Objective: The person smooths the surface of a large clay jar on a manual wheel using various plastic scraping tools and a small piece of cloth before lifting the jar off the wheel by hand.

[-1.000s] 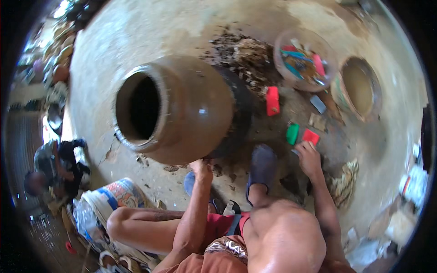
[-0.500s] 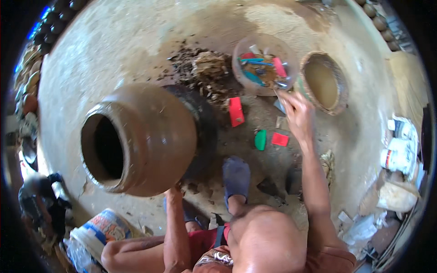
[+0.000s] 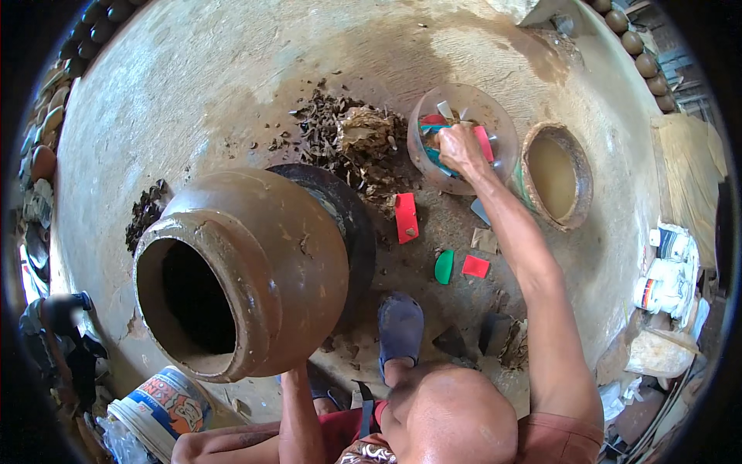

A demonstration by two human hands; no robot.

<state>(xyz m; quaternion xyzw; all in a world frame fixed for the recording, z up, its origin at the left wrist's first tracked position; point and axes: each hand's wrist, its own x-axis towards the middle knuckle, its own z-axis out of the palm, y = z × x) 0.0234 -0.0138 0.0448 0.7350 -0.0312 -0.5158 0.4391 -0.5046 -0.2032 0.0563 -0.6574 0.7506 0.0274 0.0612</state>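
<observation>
My left hand (image 3: 294,373) is under the lower side of a large brown clay pot (image 3: 286,263), its fingers hidden. The pot tilts over, its mouth toward the near left, against a dark round base (image 3: 357,232). My right hand (image 3: 462,148) reaches into a translucent plastic bowl (image 3: 425,170) of coloured scrapers and tools, fingers curled among blue pieces (image 3: 433,157); what they hold is unclear. Near the bowl lie red pieces (image 3: 406,219), a green piece (image 3: 444,267) and a grey-blue piece (image 3: 479,210) on the floor.
A basin of murky water (image 3: 555,176) stands right of the bowl. Dark scraps (image 3: 340,124) litter the floor beyond the pot. A white bucket (image 3: 158,417) is at lower left, a person (image 3: 58,340) at far left. Containers (image 3: 666,286) and clay pots (image 3: 632,42) line the right edge.
My right hand has moved from near the red piece on the floor up and forward into the plastic bowl. My left hand stays at the pot, which appears lower and larger in view.
</observation>
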